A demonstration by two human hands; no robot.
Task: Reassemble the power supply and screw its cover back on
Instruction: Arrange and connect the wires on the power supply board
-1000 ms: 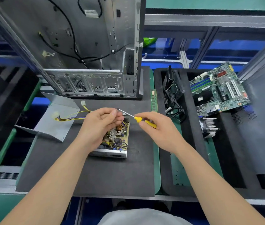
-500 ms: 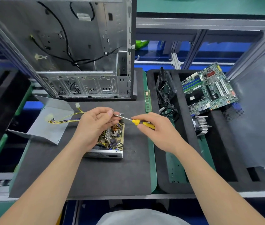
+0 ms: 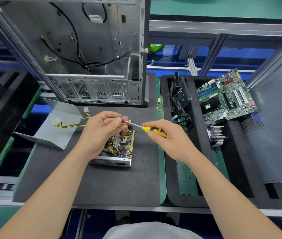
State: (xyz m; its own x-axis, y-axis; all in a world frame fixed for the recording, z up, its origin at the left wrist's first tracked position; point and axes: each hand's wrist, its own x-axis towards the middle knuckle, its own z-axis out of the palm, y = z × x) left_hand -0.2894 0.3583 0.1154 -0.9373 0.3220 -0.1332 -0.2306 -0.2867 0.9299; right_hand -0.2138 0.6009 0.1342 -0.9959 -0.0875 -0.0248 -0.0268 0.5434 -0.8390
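The open power supply (image 3: 119,147) lies on the black foam mat (image 3: 112,183), its circuit board and coils exposed. Its bent grey metal cover (image 3: 57,125) lies to the left, with yellow and black wires (image 3: 73,124) running across it. My right hand (image 3: 167,140) grips a yellow-handled screwdriver (image 3: 152,131), shaft pointing left. My left hand (image 3: 100,131) hovers over the supply's far edge, thumb and fingers pinching at the screwdriver's tip (image 3: 123,120). Whether a screw sits there is too small to tell.
An empty computer case (image 3: 92,54) stands behind the mat. A black foam tray (image 3: 176,187) on the right holds a motherboard (image 3: 226,97), a heatsink (image 3: 216,135), black cables (image 3: 179,100) and several loose screws (image 3: 186,183). A memory stick (image 3: 160,109) lies between mat and tray.
Both hands stay together over the supply; the left fingers have closed a little tighter round the screwdriver tip. The camera shifted slightly.
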